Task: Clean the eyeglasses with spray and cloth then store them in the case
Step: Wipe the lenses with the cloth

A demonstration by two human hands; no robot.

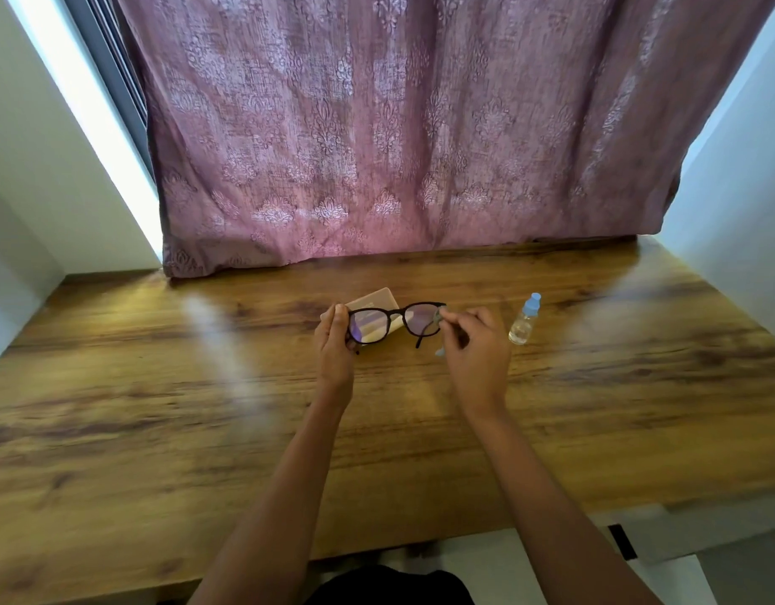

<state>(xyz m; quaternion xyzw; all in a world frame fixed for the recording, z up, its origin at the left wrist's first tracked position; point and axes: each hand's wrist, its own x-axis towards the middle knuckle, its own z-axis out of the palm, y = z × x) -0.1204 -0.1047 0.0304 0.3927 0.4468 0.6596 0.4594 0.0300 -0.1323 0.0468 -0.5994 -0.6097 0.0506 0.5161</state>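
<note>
Dark-framed eyeglasses [396, 317] are held up above the wooden table [158, 408], lenses facing me. My left hand [335, 342] grips the left end of the frame. My right hand [475, 342] pinches a small pale blue-grey cloth [438, 318] against the right lens; a corner of the cloth hangs below the hand. Behind the glasses lies a pale beige case [377, 296], partly hidden by the left lens. A small clear spray bottle [525, 320] with a light blue cap stands upright to the right of my right hand.
A mauve patterned curtain [398, 137] hangs down to the table's far edge. White walls close in on both sides. The table's near edge runs just above my lap.
</note>
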